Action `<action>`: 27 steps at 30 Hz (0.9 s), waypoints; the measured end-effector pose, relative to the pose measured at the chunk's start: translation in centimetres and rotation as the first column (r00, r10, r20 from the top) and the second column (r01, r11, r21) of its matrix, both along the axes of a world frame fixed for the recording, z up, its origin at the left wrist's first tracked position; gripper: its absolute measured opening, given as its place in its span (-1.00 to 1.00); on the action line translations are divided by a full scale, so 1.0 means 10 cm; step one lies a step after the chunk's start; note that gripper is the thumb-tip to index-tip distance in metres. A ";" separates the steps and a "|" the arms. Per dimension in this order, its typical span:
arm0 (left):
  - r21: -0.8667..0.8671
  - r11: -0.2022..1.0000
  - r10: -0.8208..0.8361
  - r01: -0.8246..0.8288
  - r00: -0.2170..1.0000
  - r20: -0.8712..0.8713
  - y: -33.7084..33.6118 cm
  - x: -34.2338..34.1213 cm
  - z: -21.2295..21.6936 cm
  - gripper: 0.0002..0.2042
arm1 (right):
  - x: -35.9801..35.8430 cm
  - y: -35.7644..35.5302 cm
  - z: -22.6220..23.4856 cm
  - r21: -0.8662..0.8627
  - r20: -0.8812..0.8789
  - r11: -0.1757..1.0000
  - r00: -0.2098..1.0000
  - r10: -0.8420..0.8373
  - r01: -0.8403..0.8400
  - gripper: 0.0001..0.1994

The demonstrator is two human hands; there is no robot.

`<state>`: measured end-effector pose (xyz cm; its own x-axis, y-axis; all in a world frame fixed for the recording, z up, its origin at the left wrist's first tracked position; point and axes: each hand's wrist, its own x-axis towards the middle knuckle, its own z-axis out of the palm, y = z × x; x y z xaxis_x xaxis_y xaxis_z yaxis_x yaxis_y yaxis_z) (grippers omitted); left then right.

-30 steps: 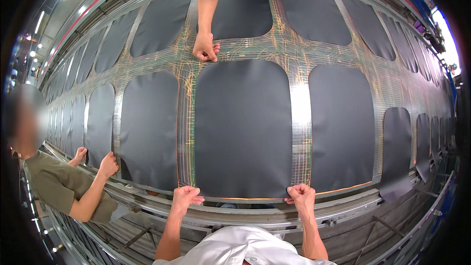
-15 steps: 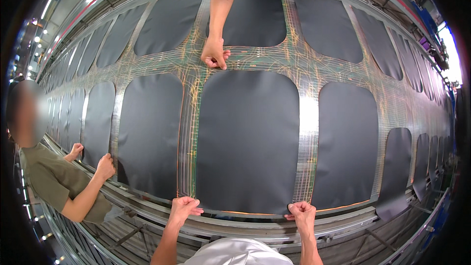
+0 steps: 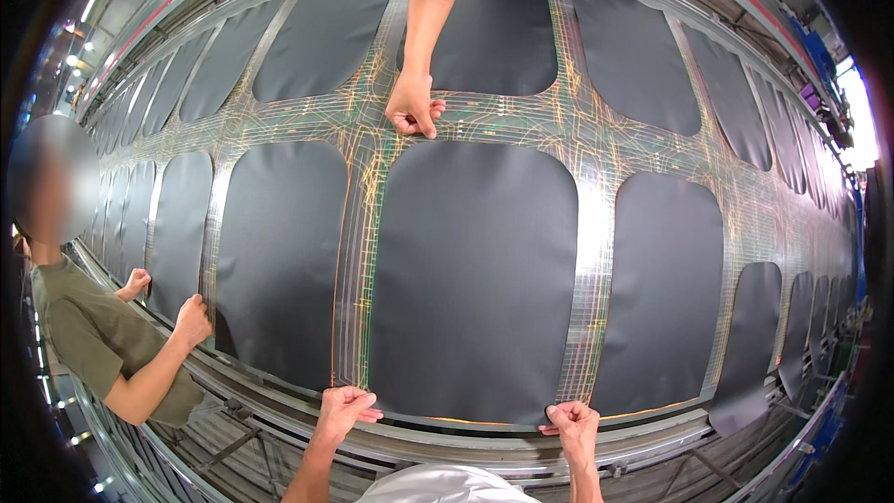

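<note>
A large black sheet with rounded far corners (image 3: 475, 279) lies flat in front of me on the line-marked table surface. My left hand (image 3: 346, 413) is closed in a pinch at its near left corner, thumb and forefinger together. At the near right corner my right hand (image 3: 574, 426) pinches the sheet's edge between thumb and fingers. Across the table, a co-worker's hand (image 3: 415, 107), fingers curled, hovers over or rests by the sheet's far left corner; contact is hard to tell.
Similar black sheets, one to the left (image 3: 279, 265) and one to the right (image 3: 663, 293), lie in two long rows. A person in an olive shirt (image 3: 102, 335) handles another sheet (image 3: 180, 233) at left. A metal rail (image 3: 447, 440) runs along the near edge.
The view has shifted slightly. Both my hands stay at the sheet's near corners, and the opposite co-worker's hand remains by its far left corner. The person at left leans a little differently.
</note>
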<state>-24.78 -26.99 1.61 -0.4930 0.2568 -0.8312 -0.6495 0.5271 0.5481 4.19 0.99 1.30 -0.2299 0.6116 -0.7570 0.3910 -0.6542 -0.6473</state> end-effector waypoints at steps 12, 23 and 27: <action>0.020 1.000 -0.020 0.021 1.000 -0.012 0.01 -0.01 0.01 -0.83 | -0.03 0.00 0.03 0.005 0.025 1.000 1.000 0.008 -0.008 -0.85; 0.026 1.000 -0.011 0.011 1.000 0.007 0.02 -0.02 0.02 -0.85 | -0.01 0.00 0.00 -0.002 0.014 1.000 1.000 0.001 -0.001 -0.88; 0.018 1.000 -0.013 0.013 1.000 0.024 0.02 -0.03 0.03 -0.83 | 0.00 0.00 0.00 0.003 0.019 1.000 1.000 0.005 -0.005 -0.88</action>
